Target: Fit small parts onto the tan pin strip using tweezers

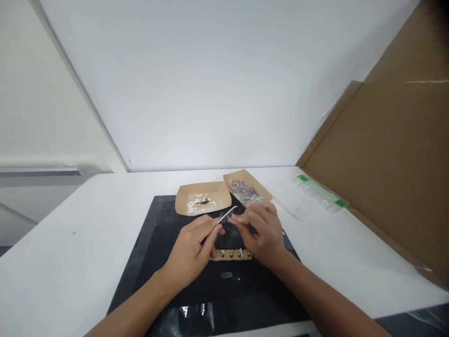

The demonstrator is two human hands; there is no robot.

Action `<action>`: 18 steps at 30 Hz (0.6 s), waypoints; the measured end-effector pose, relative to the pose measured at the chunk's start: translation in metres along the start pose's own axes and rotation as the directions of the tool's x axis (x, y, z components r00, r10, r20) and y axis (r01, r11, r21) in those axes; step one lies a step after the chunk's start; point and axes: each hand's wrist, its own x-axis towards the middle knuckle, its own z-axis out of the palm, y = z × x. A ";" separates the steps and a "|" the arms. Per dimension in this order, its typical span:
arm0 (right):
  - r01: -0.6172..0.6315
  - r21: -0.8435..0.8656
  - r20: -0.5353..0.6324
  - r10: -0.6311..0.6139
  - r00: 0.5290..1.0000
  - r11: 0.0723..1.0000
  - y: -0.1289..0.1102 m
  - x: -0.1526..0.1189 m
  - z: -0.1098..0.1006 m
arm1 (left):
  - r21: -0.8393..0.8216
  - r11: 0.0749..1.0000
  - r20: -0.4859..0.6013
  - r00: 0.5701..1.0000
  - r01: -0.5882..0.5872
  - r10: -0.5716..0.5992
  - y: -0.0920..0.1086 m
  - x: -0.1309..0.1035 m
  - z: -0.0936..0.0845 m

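Observation:
In the head view my left hand [196, 241] pinches a thin flat strip with a white edge [228, 213], which slants up to the right. My right hand [261, 231] is closed at the strip's right side. Its thumb and fingertips pinch a small translucent piece [229, 218], too small to make out. Just below both hands lies a tan bar [235, 255] with several round metal studs, some bearing small whitish pieces; my left fingers hide its left end. Nearer me a clear nail tip [227, 275] rests on the black mat [196, 299].
Behind the hands stand a cardboard tray [182, 193] of white bits with a dark piece and another tray [242, 174] of small colourful packets. Clear plastic packaging [287, 201] and a green-labelled clear pack [321, 191] lie right. A large cardboard sheet [386, 164] leans beyond.

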 end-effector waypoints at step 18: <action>-0.007 0.025 0.017 0.007 1.000 1.000 0.001 0.001 -0.001 | 0.001 1.000 -0.004 1.000 0.000 0.000 -0.001 -0.001 0.000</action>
